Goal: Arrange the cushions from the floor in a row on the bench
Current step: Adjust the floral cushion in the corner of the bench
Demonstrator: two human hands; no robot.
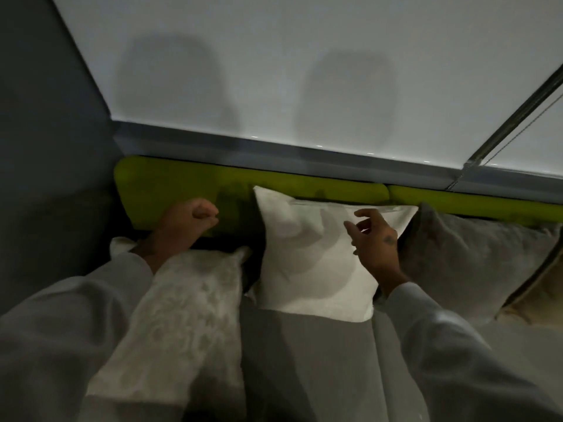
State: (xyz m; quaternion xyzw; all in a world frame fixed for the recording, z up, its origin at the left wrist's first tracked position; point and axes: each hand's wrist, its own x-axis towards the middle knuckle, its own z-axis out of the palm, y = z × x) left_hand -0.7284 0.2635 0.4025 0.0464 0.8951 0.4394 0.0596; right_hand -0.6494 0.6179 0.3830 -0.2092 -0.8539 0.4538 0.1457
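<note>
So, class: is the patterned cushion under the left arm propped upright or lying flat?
Lying flat. The patterned cushion lies on the seat, short of the green backrest, while the plain white cushion leans against it.

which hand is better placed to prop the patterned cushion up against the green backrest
Left. The left hand, curled into a fist, sits right above the patterned cushion, which lies flat beside the green backrest. The right hand hovers open over the upright white cushion, farther away.

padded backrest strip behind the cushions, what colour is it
Lime green; the long padded backrest strip shows best in the head view, under the window sill.
</note>
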